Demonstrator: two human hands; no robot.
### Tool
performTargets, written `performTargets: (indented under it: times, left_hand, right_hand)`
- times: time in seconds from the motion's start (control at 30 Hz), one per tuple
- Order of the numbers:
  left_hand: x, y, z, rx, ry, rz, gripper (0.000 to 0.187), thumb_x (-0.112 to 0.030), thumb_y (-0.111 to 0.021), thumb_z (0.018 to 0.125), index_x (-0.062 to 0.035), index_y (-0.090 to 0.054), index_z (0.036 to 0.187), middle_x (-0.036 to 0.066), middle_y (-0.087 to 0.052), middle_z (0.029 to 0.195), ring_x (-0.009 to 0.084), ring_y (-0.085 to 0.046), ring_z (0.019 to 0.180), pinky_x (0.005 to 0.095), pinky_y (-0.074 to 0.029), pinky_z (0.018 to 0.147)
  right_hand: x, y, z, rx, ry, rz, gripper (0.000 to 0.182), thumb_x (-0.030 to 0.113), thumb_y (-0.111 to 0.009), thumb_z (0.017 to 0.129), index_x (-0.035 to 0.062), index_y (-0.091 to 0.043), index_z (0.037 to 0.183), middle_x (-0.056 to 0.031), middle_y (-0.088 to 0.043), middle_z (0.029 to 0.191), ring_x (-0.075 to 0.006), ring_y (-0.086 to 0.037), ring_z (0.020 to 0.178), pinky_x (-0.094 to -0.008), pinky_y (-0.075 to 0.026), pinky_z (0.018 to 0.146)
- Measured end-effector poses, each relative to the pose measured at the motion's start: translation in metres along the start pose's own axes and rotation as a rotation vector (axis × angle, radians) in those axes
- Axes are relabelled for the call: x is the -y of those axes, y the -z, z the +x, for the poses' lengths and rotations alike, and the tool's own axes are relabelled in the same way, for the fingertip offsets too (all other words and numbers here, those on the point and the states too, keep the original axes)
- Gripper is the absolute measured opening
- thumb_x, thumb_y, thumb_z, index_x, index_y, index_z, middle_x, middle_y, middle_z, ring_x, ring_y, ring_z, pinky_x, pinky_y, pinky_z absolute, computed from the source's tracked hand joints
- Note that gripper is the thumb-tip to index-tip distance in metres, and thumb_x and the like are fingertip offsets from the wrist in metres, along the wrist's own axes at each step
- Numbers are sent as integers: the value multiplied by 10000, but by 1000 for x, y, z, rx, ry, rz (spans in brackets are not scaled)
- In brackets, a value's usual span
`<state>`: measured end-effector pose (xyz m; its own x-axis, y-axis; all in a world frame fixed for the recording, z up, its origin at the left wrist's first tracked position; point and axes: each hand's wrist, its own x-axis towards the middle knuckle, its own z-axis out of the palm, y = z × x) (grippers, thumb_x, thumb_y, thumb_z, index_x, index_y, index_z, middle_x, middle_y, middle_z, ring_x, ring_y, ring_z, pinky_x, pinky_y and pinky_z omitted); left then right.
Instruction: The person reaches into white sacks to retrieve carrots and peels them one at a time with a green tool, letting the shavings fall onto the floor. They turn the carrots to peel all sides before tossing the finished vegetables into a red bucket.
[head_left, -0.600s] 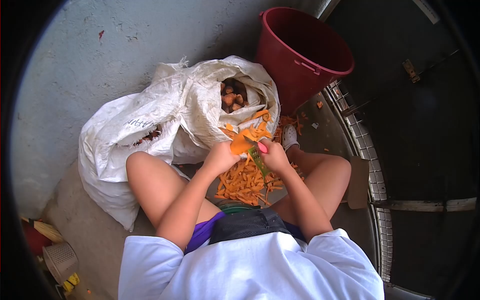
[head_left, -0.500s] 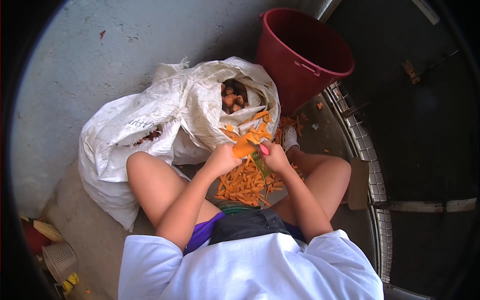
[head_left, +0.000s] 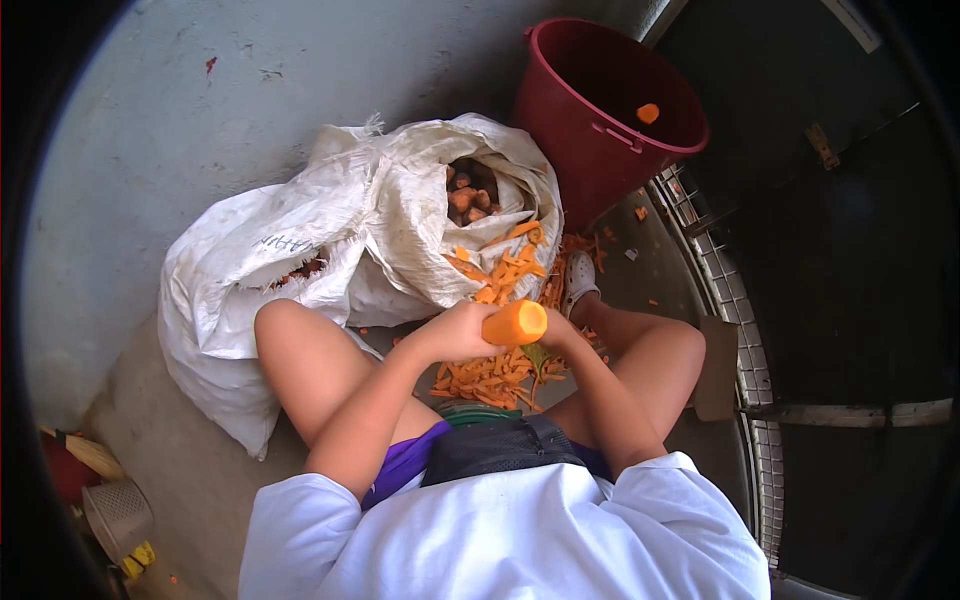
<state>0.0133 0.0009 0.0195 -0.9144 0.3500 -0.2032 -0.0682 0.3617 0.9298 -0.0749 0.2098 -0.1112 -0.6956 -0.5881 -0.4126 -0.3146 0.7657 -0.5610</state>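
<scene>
A thick peeled carrot is in my left hand, its flat cut end turned up toward me. My left fingers are wrapped round it. Close behind the carrot is my right hand, its fingers mostly hidden. The pink-handled knife seen in it earlier is out of sight behind the carrot. Under my hands lies a pile of orange peelings, with something green on it. An orange carrot piece shows against the inside of the red bucket.
White woven sacks stand ahead, one open on unpeeled carrots. More peelings lie on the sack's edge. A grid-like metal strip borders the dark panel at right. A perforated basket is at lower left.
The carrot has turned so that its cut end faces me, and my right hand has moved slightly down and right behind it. A carrot piece now appears at the red bucket.
</scene>
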Motion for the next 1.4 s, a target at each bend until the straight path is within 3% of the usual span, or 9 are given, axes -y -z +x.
performTargets:
  times: [0.17, 0.5, 0.63, 0.7, 0.87, 0.93, 1.03, 1.17, 1.4]
  left_hand:
    - [9, -5, 3, -107, 191, 363, 351, -142, -661, 620, -22, -578, 939, 134, -615, 797, 246, -601, 749, 309, -452, 673]
    - [-26, 23, 25, 493, 358, 1152, 269, -173, -656, 575, -53, -643, 816, 98, -623, 856, 223, -599, 801, 328, -479, 672]
    - [-100, 91, 73, -493, -411, 1027, 258, -230, -538, 748, -103, -558, 972, 64, -565, 939, 227, -516, 944, 516, -266, 905]
    - [-170, 116, 73, -1062, -839, 649, 181, -136, -504, 768, -98, -535, 943, 80, -569, 900, 237, -551, 841, 395, -389, 806]
    - [-204, 143, 17, -904, -742, 343, 232, -132, -550, 753, -57, -511, 970, 94, -488, 1031, 213, -455, 951, 369, -326, 827]
    - [-156, 167, 20, -914, -759, 627, 145, -178, -504, 803, -45, -522, 856, 83, -564, 727, 171, -550, 648, 302, -435, 580]
    - [-88, 184, -5, -295, 167, 377, 194, -265, -433, 845, -82, -487, 877, 19, -524, 722, 103, -527, 639, 249, -425, 533]
    - [62, 205, -39, 198, 781, 426, 185, -213, -439, 806, -82, -496, 923, 44, -563, 786, 112, -568, 656, 288, -438, 506]
    - [204, 306, -113, -604, 823, 1080, 535, -166, -545, 683, -76, -387, 1187, 187, -434, 1162, 330, -411, 1087, 407, -348, 908]
  right_hand:
    - [18, -1, -9, 127, -39, -106, 320, 283, -448, 752, 2, -591, 803, -210, -580, 816, -342, -552, 789, -405, -425, 708]
    - [36, 20, -19, 346, -170, -247, 292, 238, -476, 741, -12, -610, 810, -188, -596, 793, -313, -576, 733, -389, -438, 667]
    - [42, 22, -20, 342, -141, -250, 292, 233, -476, 738, -10, -611, 827, -196, -593, 812, -316, -570, 768, -387, -434, 688]
    - [42, 23, -20, 320, -152, -233, 292, 232, -478, 733, -11, -609, 826, -198, -591, 822, -319, -565, 786, -386, -431, 702]
    - [26, 19, -16, 269, -119, -181, 307, 248, -485, 729, -18, -601, 829, -201, -590, 804, -325, -562, 780, -394, -428, 701]
    - [26, 19, -17, 281, -118, -189, 311, 254, -490, 728, -16, -599, 836, -198, -591, 794, -326, -563, 767, -396, -429, 695]
    - [32, 21, -20, 324, -147, -185, 309, 260, -496, 726, -1, -598, 854, -191, -593, 789, -326, -564, 756, -396, -430, 692]
    - [29, 22, -18, 315, -159, -205, 301, 264, -497, 723, 22, -598, 873, -189, -593, 791, -326, -564, 754, -397, -431, 692]
    - [29, 14, -12, 262, -138, -185, 296, 270, -494, 727, 24, -590, 861, -182, -594, 810, -322, -564, 772, -403, -428, 704]
